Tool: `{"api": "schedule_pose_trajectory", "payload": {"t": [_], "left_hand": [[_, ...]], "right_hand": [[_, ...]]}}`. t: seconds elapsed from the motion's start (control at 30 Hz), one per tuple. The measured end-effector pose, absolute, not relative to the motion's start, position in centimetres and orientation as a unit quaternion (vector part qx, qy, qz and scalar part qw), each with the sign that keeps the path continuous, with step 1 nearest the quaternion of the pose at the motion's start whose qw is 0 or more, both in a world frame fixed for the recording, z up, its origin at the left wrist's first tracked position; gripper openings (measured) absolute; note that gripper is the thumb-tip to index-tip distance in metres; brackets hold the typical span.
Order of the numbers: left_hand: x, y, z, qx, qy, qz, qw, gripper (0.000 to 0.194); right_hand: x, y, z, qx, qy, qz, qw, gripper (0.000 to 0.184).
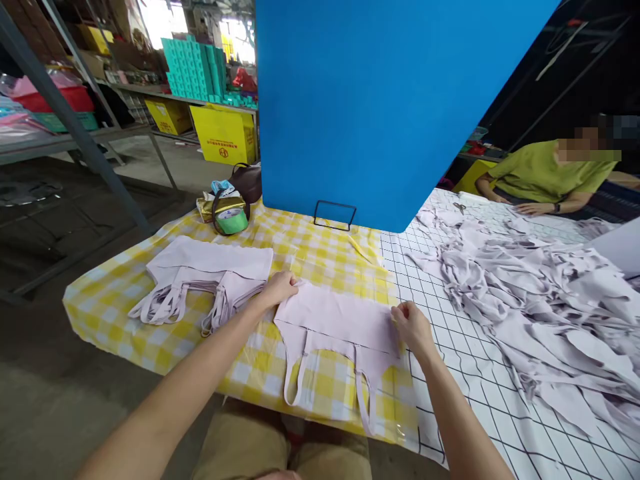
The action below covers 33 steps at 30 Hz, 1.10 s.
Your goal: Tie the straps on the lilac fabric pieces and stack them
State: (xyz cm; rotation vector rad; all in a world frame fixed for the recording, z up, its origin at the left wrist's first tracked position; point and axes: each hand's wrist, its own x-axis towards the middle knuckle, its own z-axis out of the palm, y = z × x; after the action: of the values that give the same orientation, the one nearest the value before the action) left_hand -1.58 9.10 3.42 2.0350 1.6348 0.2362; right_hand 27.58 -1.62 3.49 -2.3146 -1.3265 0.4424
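A pale lilac camisole top lies spread on the yellow checked tablecloth, its two straps pointing toward me. My left hand pinches its far left corner. At the far right corner, my right hand has its fingers closed on the same top. To the left sits a neat stack of similar lilac tops, straps hanging toward the front edge. My left forearm passes across the front of that stack's right side.
A large heap of lilac garments covers the white gridded cloth at right. Behind stands a tall blue board. Green tape and a dark bag lie at back left. A person in a yellow-green shirt sits at far right.
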Motion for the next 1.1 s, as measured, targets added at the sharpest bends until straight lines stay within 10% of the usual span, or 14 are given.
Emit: {"api": "schedule_pose_trajectory", "payload": {"t": [0.53, 0.9, 1.1], "left_hand": [[-2.1, 9.2, 2.9, 0.684, 0.534, 0.312, 0.388, 0.015], [-3.8, 9.1, 13.2, 0.700, 0.396, 0.477, 0.355, 0.022], [-6.8, 3.1, 8.7, 0.794, 0.384, 0.313, 0.354, 0.018]], "right_hand": [[27.0, -1.3, 5.0, -0.783, -0.434, 0.301, 0.329, 0.013], [28.1, -2.7, 15.0, -0.620, -0.520, 0.249, 0.532, 0.028], [27.8, -8.3, 10.0, -0.628, -0.634, 0.243, 0.380, 0.016]]}}
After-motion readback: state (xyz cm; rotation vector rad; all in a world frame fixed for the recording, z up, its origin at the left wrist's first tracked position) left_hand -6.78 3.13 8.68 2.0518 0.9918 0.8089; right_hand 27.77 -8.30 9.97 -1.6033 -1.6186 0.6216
